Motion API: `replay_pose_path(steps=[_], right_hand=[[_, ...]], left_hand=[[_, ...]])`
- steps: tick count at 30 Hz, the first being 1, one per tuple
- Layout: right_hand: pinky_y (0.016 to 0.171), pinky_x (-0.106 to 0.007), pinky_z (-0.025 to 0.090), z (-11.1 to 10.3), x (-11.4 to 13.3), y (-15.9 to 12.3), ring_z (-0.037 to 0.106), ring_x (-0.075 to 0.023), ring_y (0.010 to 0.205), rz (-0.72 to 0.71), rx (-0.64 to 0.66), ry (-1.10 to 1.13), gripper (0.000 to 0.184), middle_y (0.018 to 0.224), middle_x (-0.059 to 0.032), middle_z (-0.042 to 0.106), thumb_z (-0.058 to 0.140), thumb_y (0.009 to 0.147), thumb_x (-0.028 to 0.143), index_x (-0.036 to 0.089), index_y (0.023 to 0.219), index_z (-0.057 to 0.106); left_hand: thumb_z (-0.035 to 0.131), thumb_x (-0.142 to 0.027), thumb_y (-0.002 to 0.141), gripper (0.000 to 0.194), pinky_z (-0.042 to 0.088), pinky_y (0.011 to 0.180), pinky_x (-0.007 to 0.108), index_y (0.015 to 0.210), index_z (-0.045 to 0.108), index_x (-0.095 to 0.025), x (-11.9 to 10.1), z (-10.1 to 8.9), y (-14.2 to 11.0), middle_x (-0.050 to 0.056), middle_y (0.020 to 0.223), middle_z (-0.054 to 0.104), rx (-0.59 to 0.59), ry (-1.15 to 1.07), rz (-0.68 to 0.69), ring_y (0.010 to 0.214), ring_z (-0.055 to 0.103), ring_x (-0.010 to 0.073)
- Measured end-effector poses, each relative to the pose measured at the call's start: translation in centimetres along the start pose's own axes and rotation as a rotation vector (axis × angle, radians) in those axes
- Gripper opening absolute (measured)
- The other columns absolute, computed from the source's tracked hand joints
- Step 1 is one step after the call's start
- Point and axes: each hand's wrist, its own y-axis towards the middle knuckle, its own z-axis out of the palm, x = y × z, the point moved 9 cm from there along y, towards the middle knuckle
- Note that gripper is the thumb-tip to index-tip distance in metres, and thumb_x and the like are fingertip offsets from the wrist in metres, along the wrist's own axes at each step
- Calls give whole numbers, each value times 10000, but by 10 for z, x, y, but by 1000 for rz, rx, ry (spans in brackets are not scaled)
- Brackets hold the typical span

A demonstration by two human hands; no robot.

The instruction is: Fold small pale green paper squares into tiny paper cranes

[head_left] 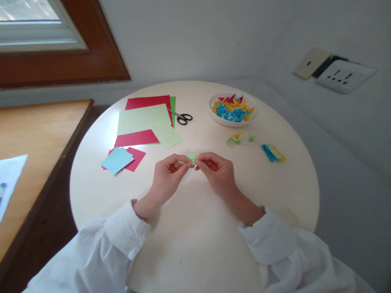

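A small folded piece of light green paper (192, 158) is held over the middle of the round table. My left hand (170, 175) pinches its left side between thumb and fingers. On the other side my right hand (217, 171) grips it the same way, and the fingertips nearly meet. The fingers cover part of the paper, so its full shape is hidden. Beyond the right hand lie a few small folded pieces (234, 139), green and yellow, and a single green one (252, 137).
A white dish (218, 120) at the back right holds many folded paper cranes. Black-handled scissors (184, 118) lie by large red and green sheets (142, 116). Blue and red paper squares (117, 160) sit at left, folded strips (273, 153) at right. A wooden desk (39, 134) stands left.
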Motion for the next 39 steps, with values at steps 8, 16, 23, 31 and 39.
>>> replay_pose_path(steps=[8, 16, 23, 31, 39], right_hand=[[541, -244, 546, -1, 0, 1, 606, -101, 540, -28, -36, 24, 115, 650, 15, 631, 676, 691, 264, 169, 687, 612], [548, -232, 561, -2, 0, 0, 618, -94, 545, -24, -83, 60, 65, 666, 14, 655, 680, 676, 207, 165, 670, 631], [576, -251, 567, -3, 0, -1, 637, -110, 565, -24, -95, 43, 68, 653, 8, 663, 678, 686, 215, 163, 680, 633], [617, -276, 569, -2, -1, -1, 648, -127, 590, -23, -86, 45, 79, 651, 1, 666, 681, 693, 234, 170, 695, 634], [603, -250, 560, -4, 1, -2, 638, -114, 582, -43, -97, -5, 60, 632, 8, 659, 664, 694, 217, 169, 682, 630]], left_hand=[[687, -241, 680, 111, 446, 485, 204, 697, 628, -148, -1, 0, 0, 12, 640, 671, -43, -21, 18, 558, 605, 112], [677, -237, 682, 108, 492, 569, 231, 703, 619, -149, 3, 0, 0, 15, 647, 667, -55, -61, -14, 634, 648, 141], [678, -214, 660, 99, 494, 566, 243, 691, 618, -142, 4, 1, -1, 16, 652, 665, -73, -91, -49, 621, 645, 143], [670, -181, 639, 68, 494, 569, 242, 654, 620, -138, 5, 0, -1, 18, 679, 664, -90, -101, -44, 627, 642, 138], [702, -223, 632, 118, 500, 595, 258, 645, 617, -144, 5, 1, 0, 16, 646, 663, -71, -102, -46, 636, 642, 144]])
